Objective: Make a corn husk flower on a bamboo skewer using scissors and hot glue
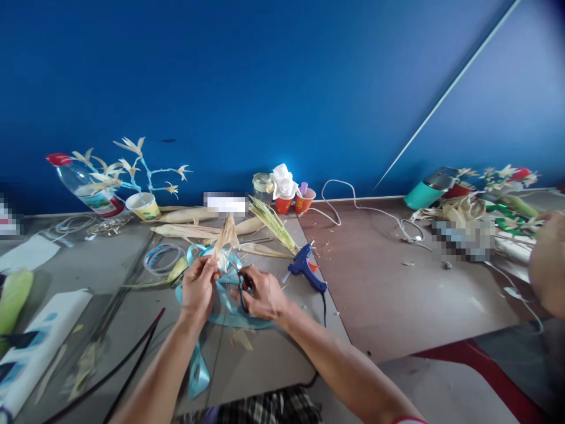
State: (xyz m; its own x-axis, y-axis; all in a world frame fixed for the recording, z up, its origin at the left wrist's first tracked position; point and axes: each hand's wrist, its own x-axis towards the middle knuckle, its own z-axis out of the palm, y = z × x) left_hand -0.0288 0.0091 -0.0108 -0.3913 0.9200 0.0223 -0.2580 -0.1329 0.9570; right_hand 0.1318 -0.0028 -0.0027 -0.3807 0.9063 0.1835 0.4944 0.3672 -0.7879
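Observation:
Between the thumb and fingers of my left hand (200, 285) is a dried corn husk (227, 235), its wide end pointing up. My right hand (265, 294) is closed around the dark handles of a pair of scissors (242, 291), whose blades reach toward the husk. Whether the blades touch it I cannot tell. Shiny light-blue ribbon (225, 303) lies in loops under and behind both hands, and one end hangs toward the table's front edge. To the right of my right hand rests a blue hot glue gun (306, 268) with a black cord.
More corn husks (189, 231) lie behind my hands. Husk flowers on blue stems stand in a yellow paper cup (143, 206) beside a plastic bottle (86, 185). Red paper cups (304, 202) stand against the wall. A power strip (39, 347) lies at left. Another person's arm (549, 265) shows at far right.

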